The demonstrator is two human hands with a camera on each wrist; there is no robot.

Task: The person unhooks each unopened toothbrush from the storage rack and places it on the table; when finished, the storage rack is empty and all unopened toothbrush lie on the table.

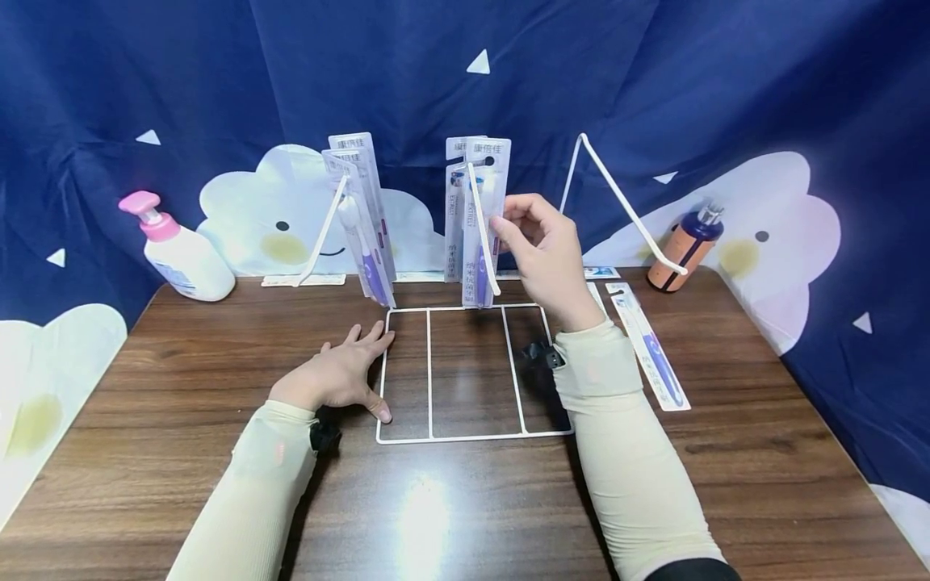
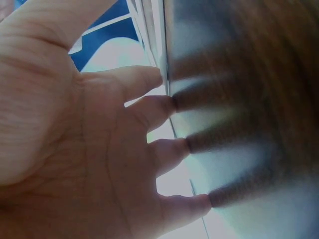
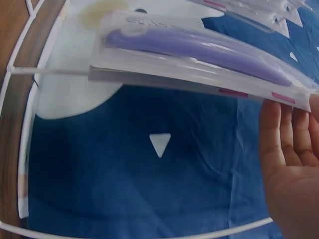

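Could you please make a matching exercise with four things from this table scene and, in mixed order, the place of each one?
Things:
1. pump bottle with pink top
2. brown bottle
3. toothbrush pack lying flat
4. left hand

Places:
A. far right of the table, by the end of a white hook
B. flat on the table, at the left edge of the white wire rack
C. far left corner of the table
D. on the table, right of the wire rack

Pairs: 1-C, 2-A, 3-D, 4-B
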